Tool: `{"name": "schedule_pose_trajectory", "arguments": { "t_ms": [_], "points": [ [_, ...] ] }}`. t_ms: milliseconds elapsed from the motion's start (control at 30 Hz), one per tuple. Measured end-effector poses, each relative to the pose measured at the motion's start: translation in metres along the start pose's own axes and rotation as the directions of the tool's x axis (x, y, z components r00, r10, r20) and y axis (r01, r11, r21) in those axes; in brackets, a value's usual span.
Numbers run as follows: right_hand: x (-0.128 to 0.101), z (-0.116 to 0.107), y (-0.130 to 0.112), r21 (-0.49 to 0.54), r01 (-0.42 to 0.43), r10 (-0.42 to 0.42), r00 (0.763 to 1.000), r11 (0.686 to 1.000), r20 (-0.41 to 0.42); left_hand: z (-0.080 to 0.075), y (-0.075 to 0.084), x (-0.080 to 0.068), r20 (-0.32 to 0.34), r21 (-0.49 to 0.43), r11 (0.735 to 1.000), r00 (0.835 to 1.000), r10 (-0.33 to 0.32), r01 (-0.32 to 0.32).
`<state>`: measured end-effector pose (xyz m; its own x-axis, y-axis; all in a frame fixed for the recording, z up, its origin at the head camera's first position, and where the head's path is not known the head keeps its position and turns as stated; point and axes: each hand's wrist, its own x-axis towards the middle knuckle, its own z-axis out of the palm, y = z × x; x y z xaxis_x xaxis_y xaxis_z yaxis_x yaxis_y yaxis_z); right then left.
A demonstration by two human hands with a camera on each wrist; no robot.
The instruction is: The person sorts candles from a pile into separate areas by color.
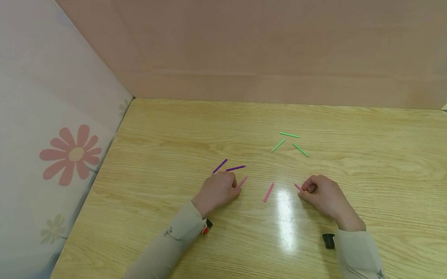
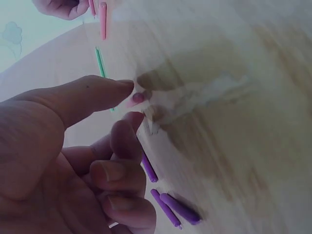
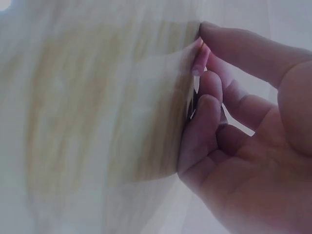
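My left hand (image 1: pixel 219 191) is low over the table, its thumb and forefinger around the near end of a slim pink stick (image 1: pixel 243 182) with a narrow tip. In the left wrist view, the stick's end shows between those fingertips. Purple sticks (image 1: pixel 236 168) lie just beyond that hand; the left wrist view shows a third purple stick (image 2: pixel 148 168) by the fingers. My right hand (image 1: pixel 324 195) pinches another pink stick (image 1: pixel 298 187) between thumb and forefinger, the other fingers curled in. Between the hands lies a third pink stick (image 1: pixel 269 192).
Three green sticks (image 1: pixel 290 135) form a loose triangle farther back on the wooden table (image 1: pixel 394 173). A brownish panel (image 1: pixel 262 45) stands along the back edge, with a flower-printed panel (image 1: pixel 18 106) at the left and a pale one at the right.
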<state>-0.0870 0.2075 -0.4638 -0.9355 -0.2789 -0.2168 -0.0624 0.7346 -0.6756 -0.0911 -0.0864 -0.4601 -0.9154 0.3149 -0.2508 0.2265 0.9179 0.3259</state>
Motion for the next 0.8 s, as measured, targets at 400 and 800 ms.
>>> {"name": "schedule_pose_trajectory", "arguments": {
  "t_ms": [400,800],
  "points": [
    [-0.011,0.0,-0.005,-0.025,-0.036,0.036,0.999,0.999,-0.001,0.001,0.003,-0.001,0.023,-0.079,0.996,0.999,-0.03,0.031],
    [-0.014,0.003,-0.006,-0.035,-0.043,0.042,0.999,0.998,-0.012,-0.002,0.011,-0.003,0.037,-0.121,0.992,0.999,-0.035,0.039]
  ]
}}
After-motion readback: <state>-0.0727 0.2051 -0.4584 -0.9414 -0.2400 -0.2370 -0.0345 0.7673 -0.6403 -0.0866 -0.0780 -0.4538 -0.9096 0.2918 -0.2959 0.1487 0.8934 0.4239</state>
